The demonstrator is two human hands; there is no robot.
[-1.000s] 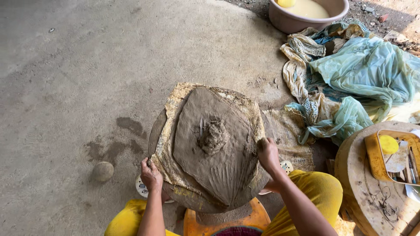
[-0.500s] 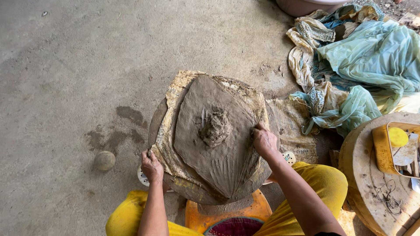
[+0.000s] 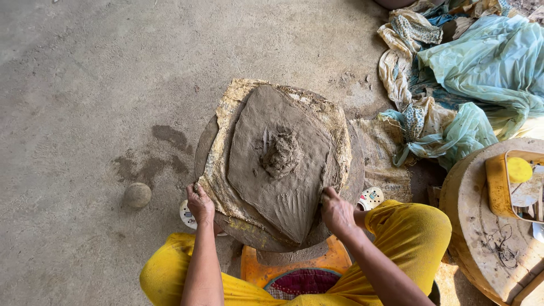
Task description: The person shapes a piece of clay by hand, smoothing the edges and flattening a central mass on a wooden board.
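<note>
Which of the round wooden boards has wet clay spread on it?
The board between the left hand and right hand, where a leaf-shaped clay slab lies over burlap cloth. The other board, at right, carries only a yellow tray.

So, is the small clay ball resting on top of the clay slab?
No, the clay ball lies on the concrete floor, left of the clay slab.

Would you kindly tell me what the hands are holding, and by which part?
Both hands grip the cloth under the clay slab: left hand its near-left edge, right hand its near-right edge.
</note>
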